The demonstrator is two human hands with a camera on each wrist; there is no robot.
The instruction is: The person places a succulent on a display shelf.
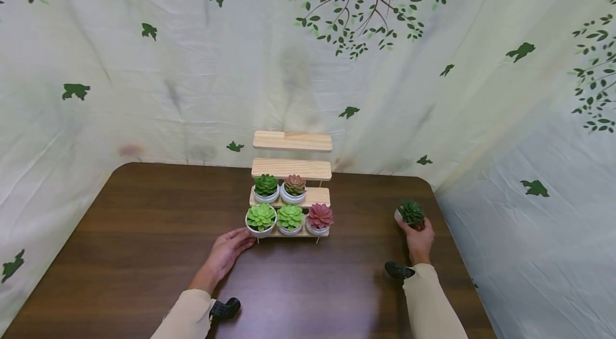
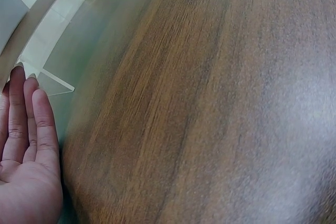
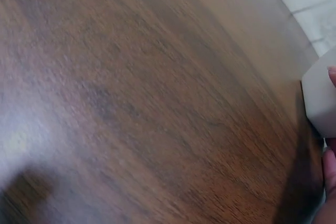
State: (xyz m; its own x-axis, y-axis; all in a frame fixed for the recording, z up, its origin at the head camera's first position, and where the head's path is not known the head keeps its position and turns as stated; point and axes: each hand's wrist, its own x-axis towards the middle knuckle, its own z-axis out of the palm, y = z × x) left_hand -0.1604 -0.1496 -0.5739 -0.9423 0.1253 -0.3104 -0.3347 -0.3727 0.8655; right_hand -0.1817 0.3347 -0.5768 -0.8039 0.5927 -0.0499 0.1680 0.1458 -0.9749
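Note:
At the right part of the table my right hand (image 1: 420, 241) grips a dark green potted succulent (image 1: 411, 213). Its white pot (image 3: 320, 98) shows at the edge of the right wrist view. My left hand (image 1: 229, 254) is at the front left corner of a stepped wooden shelf (image 1: 291, 169), its fingers (image 2: 17, 114) extended against the lowest board. Right above those fingers stands a light green succulent (image 1: 260, 218) in a white pot. Beside it on the bottom step are another light green succulent (image 1: 290, 217) and a pink-red one (image 1: 320, 216).
The second step carries a green succulent (image 1: 266, 186) and a dusty pink one (image 1: 294, 186). Two bare boards rise above. All of this stands on a brown wooden table (image 1: 183, 210), with a white leaf-print cloth (image 1: 202, 87) hanging behind it.

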